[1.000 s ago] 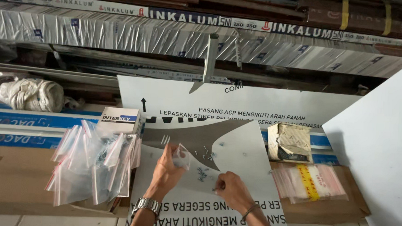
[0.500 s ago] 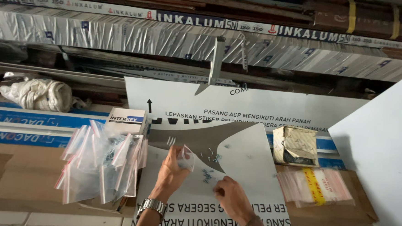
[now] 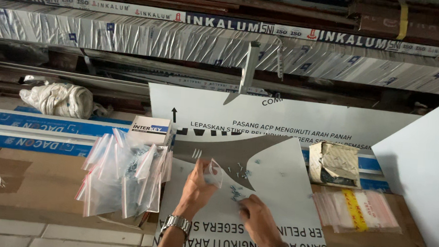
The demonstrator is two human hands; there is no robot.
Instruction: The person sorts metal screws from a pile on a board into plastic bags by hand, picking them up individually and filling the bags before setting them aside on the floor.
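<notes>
Left hand (image 3: 196, 187), steel watch on the wrist, is pinching a small clear zip bag (image 3: 214, 172) by its mouth, holding it up just above the white printed panel sheet (image 3: 286, 182). Right hand (image 3: 254, 218) is pressing down, fingers bunched together over a loose scatter of small silvery screws (image 3: 236, 190) on the sheet, near the bag.

Heap of filled clear zip bags (image 3: 124, 176) is lying to the left, against a small white cardboard box (image 3: 150, 130). Open torn carton (image 3: 335, 164) is sitting far right.

Risk, as a judgement: the sheet looks slick, so screws could roll away; the bag's narrow, limp mouth could spill a pinch.
</notes>
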